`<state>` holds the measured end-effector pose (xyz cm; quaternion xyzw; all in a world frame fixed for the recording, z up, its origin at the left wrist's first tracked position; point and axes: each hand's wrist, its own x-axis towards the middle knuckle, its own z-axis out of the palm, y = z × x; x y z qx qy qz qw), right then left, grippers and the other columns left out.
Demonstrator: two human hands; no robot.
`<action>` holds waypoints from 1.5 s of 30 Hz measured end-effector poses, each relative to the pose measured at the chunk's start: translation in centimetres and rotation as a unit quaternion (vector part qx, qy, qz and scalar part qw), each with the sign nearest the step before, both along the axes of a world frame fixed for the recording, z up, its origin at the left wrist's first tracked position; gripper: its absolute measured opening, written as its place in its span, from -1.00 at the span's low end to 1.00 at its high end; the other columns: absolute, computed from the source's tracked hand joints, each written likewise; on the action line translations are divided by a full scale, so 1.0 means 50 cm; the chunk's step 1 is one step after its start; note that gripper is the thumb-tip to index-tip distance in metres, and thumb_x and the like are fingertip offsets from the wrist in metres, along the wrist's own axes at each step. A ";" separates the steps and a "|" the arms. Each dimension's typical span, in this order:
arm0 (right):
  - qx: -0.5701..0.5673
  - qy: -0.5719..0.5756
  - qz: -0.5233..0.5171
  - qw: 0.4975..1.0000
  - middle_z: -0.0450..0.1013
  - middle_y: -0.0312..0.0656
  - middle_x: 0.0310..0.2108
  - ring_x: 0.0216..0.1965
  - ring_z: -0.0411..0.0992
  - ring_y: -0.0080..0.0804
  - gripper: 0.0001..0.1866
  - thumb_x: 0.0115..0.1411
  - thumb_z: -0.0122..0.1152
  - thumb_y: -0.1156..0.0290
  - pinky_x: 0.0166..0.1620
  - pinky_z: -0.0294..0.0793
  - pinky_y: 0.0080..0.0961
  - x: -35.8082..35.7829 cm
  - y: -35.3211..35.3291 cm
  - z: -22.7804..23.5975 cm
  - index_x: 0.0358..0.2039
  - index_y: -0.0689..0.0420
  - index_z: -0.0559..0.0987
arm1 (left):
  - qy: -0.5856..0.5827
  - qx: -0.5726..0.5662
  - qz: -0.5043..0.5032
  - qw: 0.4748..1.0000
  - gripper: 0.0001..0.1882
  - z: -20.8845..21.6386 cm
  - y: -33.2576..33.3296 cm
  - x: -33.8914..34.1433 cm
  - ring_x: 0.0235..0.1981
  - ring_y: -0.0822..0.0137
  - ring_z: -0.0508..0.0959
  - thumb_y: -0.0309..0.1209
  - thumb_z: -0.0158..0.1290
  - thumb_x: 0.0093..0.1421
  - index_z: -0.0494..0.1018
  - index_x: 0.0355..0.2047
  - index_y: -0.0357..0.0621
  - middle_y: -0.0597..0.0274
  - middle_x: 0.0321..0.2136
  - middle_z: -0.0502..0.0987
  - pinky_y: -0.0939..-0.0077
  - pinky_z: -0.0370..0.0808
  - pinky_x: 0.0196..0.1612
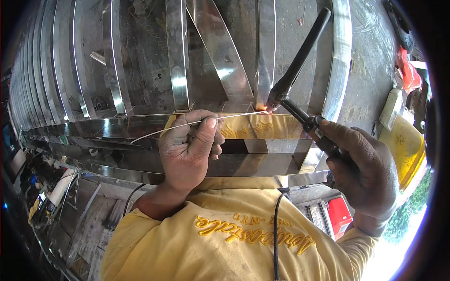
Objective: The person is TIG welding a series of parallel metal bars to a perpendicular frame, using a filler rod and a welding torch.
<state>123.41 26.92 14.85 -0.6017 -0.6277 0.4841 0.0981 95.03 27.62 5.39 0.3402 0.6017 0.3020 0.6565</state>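
Observation:
My right hand (pixel 363 166) grips the handle of a black TIG welding torch (pixel 287 93), its long back cap pointing up and away. A small orange glow shows at the torch tip, where an upright bar (pixel 264 61) meets the polished metal rail (pixel 253 125). Between thumb and fingers, my left hand (pixel 190 147) pinches a thin filler rod (pixel 164 133). The rod's right end reaches the glowing spot, and its left end sticks out bent past my hand. My left fingers are close against the rail.
Several shiny upright bars (pixel 178 56) and a slanted flat bar (pixel 222 51) lie over the dark worktable (pixel 140 42). To the right are a yellow container (pixel 404 147), a pale bottle (pixel 391 110) and a red bag (pixel 409 70). A black cable (pixel 276 234) hangs over my yellow shirt.

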 end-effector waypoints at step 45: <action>0.031 -0.030 -0.001 0.999 0.57 -0.02 -0.30 -0.42 0.54 -0.41 -0.56 0.20 0.20 0.63 -0.36 0.51 -0.47 -0.016 -0.020 0.024 0.12 0.37 0.49 | -0.029 0.060 0.012 0.998 -0.86 -0.017 -0.020 -0.003 -0.51 0.58 0.57 -0.47 0.07 0.39 0.47 -0.12 -0.28 0.21 -0.39 0.64 0.71 0.53 -0.48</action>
